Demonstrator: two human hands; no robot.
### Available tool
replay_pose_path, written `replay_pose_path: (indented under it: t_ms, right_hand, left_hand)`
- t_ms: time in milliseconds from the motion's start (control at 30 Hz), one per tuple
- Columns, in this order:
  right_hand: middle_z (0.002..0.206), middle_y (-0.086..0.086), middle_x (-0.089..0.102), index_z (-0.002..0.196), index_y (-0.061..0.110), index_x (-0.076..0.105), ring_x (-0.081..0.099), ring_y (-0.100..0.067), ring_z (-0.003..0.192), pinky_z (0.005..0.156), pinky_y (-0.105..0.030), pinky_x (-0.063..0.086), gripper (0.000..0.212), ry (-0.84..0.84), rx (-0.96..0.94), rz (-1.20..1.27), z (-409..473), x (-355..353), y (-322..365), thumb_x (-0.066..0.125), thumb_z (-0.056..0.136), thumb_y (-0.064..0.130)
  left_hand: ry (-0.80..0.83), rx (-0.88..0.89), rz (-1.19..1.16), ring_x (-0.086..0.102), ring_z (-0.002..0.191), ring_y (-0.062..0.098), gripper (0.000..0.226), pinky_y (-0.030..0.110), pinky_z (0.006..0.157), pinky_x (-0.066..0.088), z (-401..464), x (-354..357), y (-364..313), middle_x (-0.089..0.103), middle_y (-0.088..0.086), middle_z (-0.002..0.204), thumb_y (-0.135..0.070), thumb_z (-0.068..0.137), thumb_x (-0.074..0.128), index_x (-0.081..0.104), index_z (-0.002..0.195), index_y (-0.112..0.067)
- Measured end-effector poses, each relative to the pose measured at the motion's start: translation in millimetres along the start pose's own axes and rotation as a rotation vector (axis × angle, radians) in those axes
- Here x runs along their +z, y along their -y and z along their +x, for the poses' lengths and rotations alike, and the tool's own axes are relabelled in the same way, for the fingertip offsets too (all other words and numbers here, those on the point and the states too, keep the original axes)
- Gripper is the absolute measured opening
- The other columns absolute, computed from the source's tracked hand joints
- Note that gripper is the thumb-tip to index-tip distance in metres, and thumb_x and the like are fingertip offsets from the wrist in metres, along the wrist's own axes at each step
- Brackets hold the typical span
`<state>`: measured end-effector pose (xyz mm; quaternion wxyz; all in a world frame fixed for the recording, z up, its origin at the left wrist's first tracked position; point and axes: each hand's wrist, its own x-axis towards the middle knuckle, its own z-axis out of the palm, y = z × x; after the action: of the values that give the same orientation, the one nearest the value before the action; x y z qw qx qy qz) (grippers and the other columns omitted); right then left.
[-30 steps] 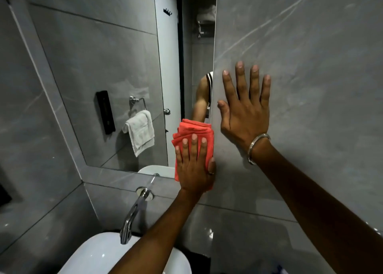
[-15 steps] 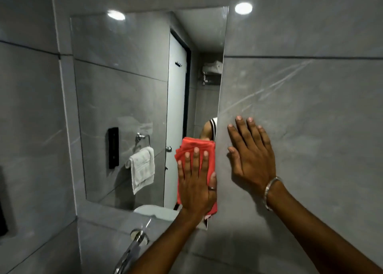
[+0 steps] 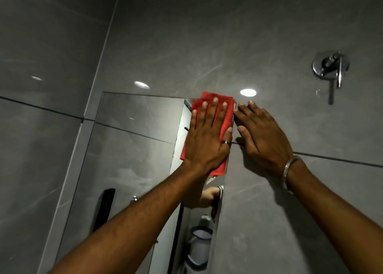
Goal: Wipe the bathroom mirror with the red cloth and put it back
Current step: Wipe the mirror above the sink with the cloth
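The folded red cloth point(image 3: 215, 128) is pressed flat against the mirror point(image 3: 132, 149) top right corner by the open left hand point(image 3: 207, 143). The right hand point(image 3: 263, 137) rests open on the wall point(image 3: 290, 35). Being soft and light, the cloth is best pinched by its folded edges.

My left hand point(image 3: 207, 137) covers most of the cloth point(image 3: 226, 116); my forearm hides part of the mirror point(image 3: 132, 149), whose bottom the frame cuts off.
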<state>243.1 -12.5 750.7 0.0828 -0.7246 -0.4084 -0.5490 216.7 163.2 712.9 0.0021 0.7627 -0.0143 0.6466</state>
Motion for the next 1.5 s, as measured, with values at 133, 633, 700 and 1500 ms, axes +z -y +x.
replay_pose_path:
  t_ms: [133,633,700,1500]
  right_hand:
    - [0.168,-0.001,0.036,0.158,0.019,0.042,0.022,-0.014,0.160,0.132,-0.031,0.010,0.060,-0.018,-0.045,0.071,28.8,-6.9,-2.5,0.028,0.103,0.040]
    - [0.174,0.012,0.009,0.162,0.039,0.021,-0.007,-0.001,0.157,0.129,-0.031,-0.010,0.069,0.240,-0.199,-0.084,120.6,-20.6,8.3,0.006,0.098,0.059]
    - [0.173,0.014,0.001,0.162,0.043,0.016,-0.013,-0.004,0.157,0.130,-0.037,-0.014,0.069,0.257,-0.216,-0.144,133.1,-18.1,15.5,0.002,0.097,0.061]
    - [0.174,0.003,-0.013,0.162,0.045,-0.003,-0.011,-0.026,0.162,0.126,-0.064,-0.011,0.068,0.033,-0.253,-0.406,233.8,76.7,116.3,-0.003,0.099,0.069]
  left_hand:
    - [-0.014,0.053,0.015,-0.015,0.161,0.023,0.076,0.052,0.131,0.000,12.7,0.5,17.1,-0.013,0.004,0.174,-0.055,0.106,0.028,-0.004,0.166,-0.021]
    - [-0.038,0.062,0.012,-0.017,0.161,0.015,0.074,0.046,0.131,-0.006,17.1,-8.2,104.6,-0.012,-0.003,0.174,-0.060,0.104,0.020,-0.006,0.165,-0.028]
    - [-0.050,0.036,0.021,-0.018,0.160,0.014,0.073,0.044,0.130,-0.009,16.3,-9.2,120.3,-0.014,-0.005,0.174,-0.062,0.104,0.018,-0.009,0.165,-0.030]
    - [-0.007,0.025,0.048,-0.016,0.160,0.008,0.069,0.041,0.131,-0.008,4.9,-45.8,293.7,-0.012,-0.014,0.172,-0.059,0.104,0.020,-0.006,0.163,-0.034]
